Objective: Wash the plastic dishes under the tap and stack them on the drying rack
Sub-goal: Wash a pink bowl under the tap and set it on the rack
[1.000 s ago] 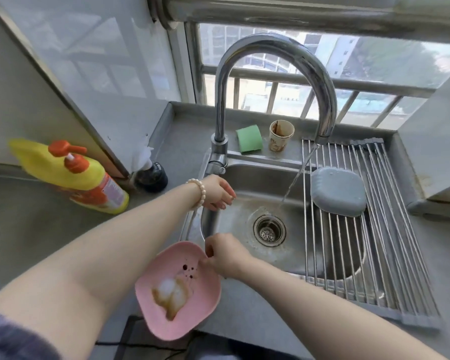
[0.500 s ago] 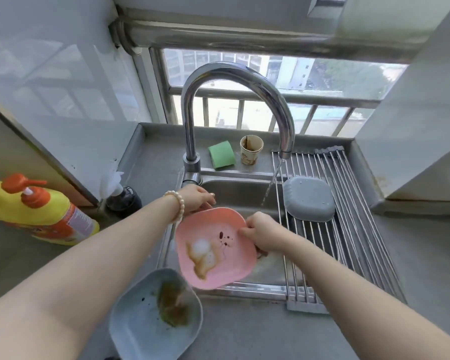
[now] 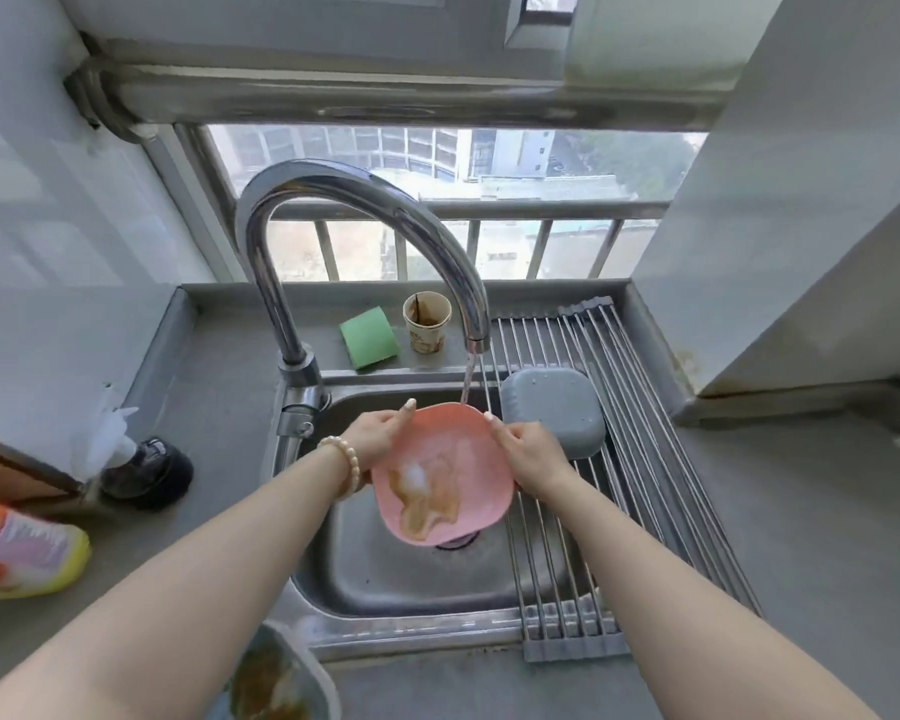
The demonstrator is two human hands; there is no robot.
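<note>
Over the sink [image 3: 365,569], the pink dish [image 3: 440,475] is tilting, its far rim just meeting the stream from the tap [image 3: 354,220]. Both hands are grasping it: left hand [image 3: 378,433] on the left rim, right hand [image 3: 531,449] on the right, equally near. A grey dish [image 3: 552,413] is lying upturned on the rack [image 3: 661,459], just right of the right hand.

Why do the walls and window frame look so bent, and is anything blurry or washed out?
Head view: the wide-angle lens bows the straight edges near the borders. Daylight from the window lights the scene, and the wall beside it looks pale. The yellow bottle and the blue-grey dish at the frame's edge are smeared; the pink dish under the tap is sharper.
</note>
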